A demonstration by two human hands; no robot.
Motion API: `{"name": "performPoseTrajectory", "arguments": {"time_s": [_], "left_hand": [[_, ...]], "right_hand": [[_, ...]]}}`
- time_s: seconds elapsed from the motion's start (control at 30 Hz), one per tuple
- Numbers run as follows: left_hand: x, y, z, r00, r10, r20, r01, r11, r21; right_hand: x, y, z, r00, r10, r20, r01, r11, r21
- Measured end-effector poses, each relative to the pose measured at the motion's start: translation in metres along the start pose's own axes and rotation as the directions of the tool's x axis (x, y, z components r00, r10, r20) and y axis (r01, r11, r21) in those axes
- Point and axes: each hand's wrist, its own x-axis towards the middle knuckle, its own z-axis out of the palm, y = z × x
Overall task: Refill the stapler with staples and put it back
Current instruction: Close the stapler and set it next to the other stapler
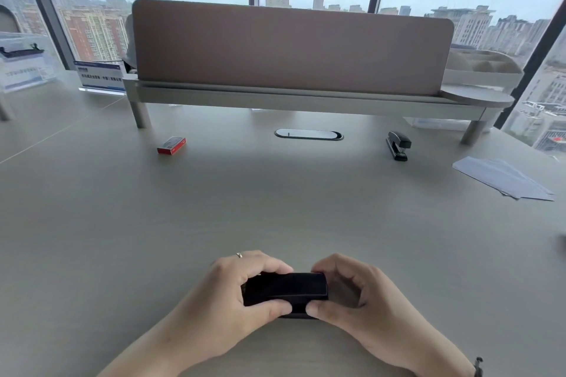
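A black stapler (286, 288) lies sideways near the front edge of the desk, held from both ends. My left hand (226, 294) grips its left end, thumb on the near side and fingers over the top. Around the right end my right hand (358, 300) closes the same way. A red staple box (171, 145) sits closed on the desk at the far left. A second black stapler (398, 144) rests at the far right, apart from both hands.
A brown divider panel (291, 46) on a raised shelf (306, 99) crosses the back of the desk. An oval cable port (308, 134) sits below it. White paper sheets (505, 177) lie at the right; a sign holder (101, 75) stands back left.
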Motion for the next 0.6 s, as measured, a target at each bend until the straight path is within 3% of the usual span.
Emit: {"name": "performPoseTrajectory", "arguments": {"time_s": [0.2,0.33,0.6], "left_hand": [[-0.001,-0.0006,0.0002,1.0,0.022,-0.021,-0.022,1.0,0.014],[-0.002,-0.0019,-0.0001,0.997,0.034,-0.064,-0.032,0.999,0.032],[-0.0006,-0.0079,-0.0009,0.956,0.043,-0.291,0.013,0.982,0.187]], "right_hand": [[0.0007,0.001,0.0002,1.0,0.019,0.006,-0.019,1.0,-0.015],[0.0007,0.0054,0.0037,1.0,0.025,-0.006,-0.026,0.99,-0.137],[0.0025,0.0089,0.0083,0.998,0.018,-0.056,-0.029,0.975,-0.219]]}}
